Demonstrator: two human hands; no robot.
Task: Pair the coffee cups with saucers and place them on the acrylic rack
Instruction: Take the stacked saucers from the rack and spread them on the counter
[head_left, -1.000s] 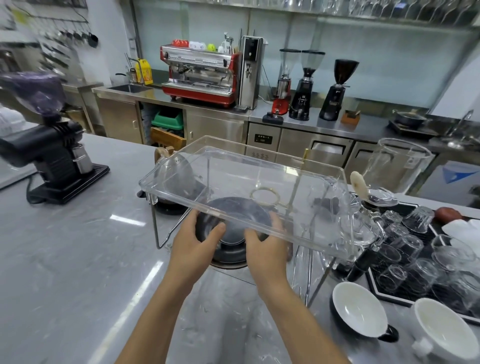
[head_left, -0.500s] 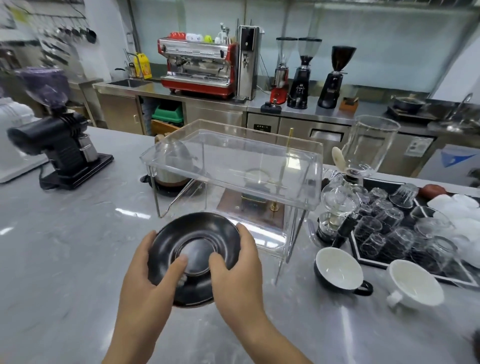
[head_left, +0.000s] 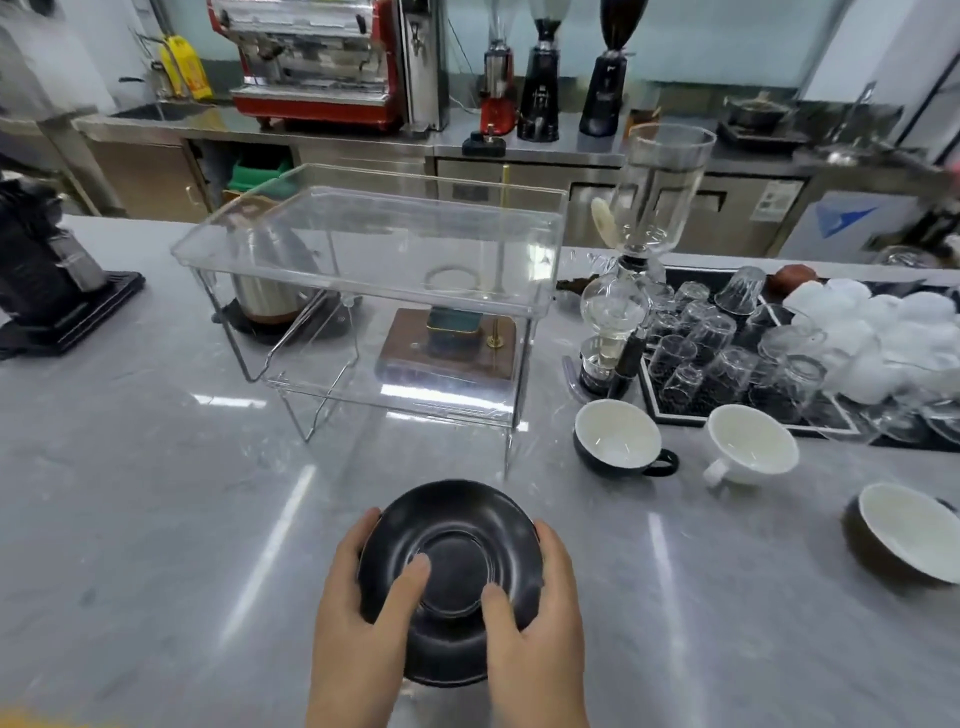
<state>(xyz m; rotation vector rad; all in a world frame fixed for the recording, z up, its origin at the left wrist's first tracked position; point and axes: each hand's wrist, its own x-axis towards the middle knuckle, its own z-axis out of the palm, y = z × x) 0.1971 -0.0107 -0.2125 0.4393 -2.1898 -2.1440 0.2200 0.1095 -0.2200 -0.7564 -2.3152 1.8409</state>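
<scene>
Both hands hold a stack of black saucers low over the counter, in front of the clear acrylic rack. My left hand grips the stack's left rim with the thumb on top. My right hand grips the right rim the same way. The rack's two shelves hold no cups or saucers. To the right on the counter stand a black cup with a white inside, a white cup and another dark cup near the right edge.
A siphon coffee maker stands right of the rack, beside a black tray of upturned glasses. A black grinder sits far left. A kettle and a wooden stand lie behind the rack.
The saucers came out from under the rack's top shelf and moved back toward me, lower and further from the rack. Both hands stay on the stack.
</scene>
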